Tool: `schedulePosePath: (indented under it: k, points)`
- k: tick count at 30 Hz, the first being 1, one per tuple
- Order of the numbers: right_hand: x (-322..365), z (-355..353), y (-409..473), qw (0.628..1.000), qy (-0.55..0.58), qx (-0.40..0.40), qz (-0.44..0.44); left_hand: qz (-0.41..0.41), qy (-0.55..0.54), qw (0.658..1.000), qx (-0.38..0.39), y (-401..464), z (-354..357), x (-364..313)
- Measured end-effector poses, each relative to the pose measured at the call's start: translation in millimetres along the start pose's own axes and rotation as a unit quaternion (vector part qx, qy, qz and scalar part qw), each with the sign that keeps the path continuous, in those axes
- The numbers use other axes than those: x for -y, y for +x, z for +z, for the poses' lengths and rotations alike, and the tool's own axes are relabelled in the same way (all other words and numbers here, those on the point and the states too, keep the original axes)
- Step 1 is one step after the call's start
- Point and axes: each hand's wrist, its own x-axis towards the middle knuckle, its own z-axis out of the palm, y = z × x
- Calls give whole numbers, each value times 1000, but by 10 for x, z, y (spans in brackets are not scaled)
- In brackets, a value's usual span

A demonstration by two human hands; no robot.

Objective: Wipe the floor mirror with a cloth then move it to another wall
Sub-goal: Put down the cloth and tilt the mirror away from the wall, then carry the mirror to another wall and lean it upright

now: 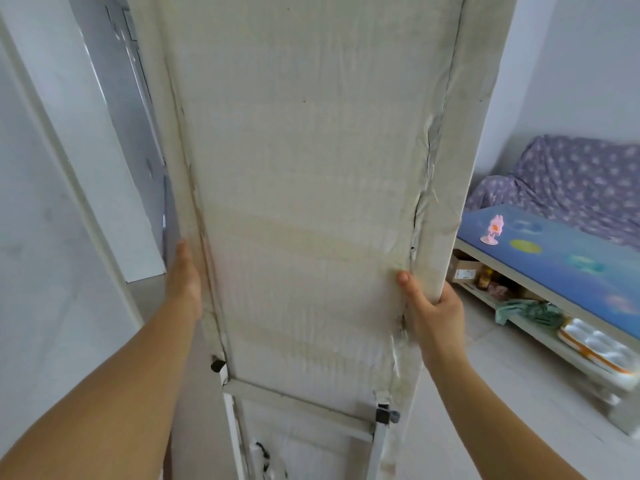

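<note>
The floor mirror (311,168) fills the middle of the view with its worn white paper-covered back toward me, its glass side hidden. A folding stand (298,407) with black hinges is attached low on the back. My left hand (183,278) grips the mirror's left edge, fingers wrapped around out of sight. My right hand (433,306) clasps the right edge, thumb pressed on the back panel. A crumpled green cloth (530,311) lies on the low table's under-shelf at the right, apart from both hands.
A low table (554,258) with a blue top stands at the right, carrying a small pink figurine (493,230); boxes and packets sit on its shelf. Behind it is a sofa under a purple patterned cover (571,174). A white wall and door frame (86,188) run along the left.
</note>
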Motion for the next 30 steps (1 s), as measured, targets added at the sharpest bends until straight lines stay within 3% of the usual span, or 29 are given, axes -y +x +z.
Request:
schedulePosePath:
  k: [12, 15, 20, 26, 30]
  points:
    - [-337, -65, 306, 999, -25, -12, 40, -9, 58, 998, 1, 124, 310, 215]
    - [-474, -79, 333, 997, -34, -45, 47, -36, 67, 996, 39, 202, 390, 347]
    - [-609, -90, 498, 992, -37, -103, 61, 7, 114, 991, 76, 484, 726, 433]
    - [-690, 41, 649, 980, -52, -190, 38, 41, 105, 990, 81, 770, 907, 669]
    - [-741, 80, 677, 968, -47, -246, 25, 55, 173, 980, 83, 841, 1009, 846]
